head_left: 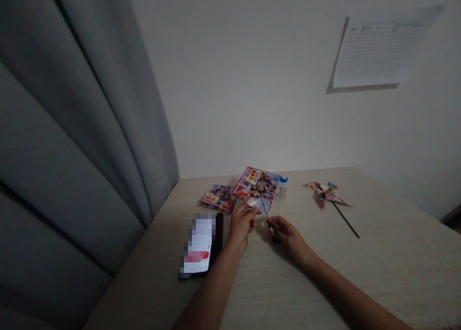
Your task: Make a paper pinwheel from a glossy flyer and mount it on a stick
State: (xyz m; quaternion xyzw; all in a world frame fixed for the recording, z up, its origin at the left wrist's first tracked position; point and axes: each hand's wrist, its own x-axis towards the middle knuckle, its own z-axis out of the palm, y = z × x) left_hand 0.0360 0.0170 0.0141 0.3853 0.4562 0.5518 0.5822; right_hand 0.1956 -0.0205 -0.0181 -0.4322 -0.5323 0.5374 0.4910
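Note:
My left hand (243,223) is closed on the near corner of a colourful printed paper sheet (257,183), raised off the table. In my right hand (286,234) is a pair of scissors (272,228) with dark handles. Their blades point up and away, reaching to the sheet's near edge; whether they are cutting into it I cannot tell. A stack of similar printed sheets (218,198) lies to the left, partly behind the raised one. Just right of the sheet stands a small clear bottle (283,188) with a blue cap.
A phone (199,246) in a dark flip case lies left of my left forearm. On the right lies a paper pinwheel (327,194) on a dark stick (347,220). A grey curtain (118,142) borders the left table edge; the wall stands behind.

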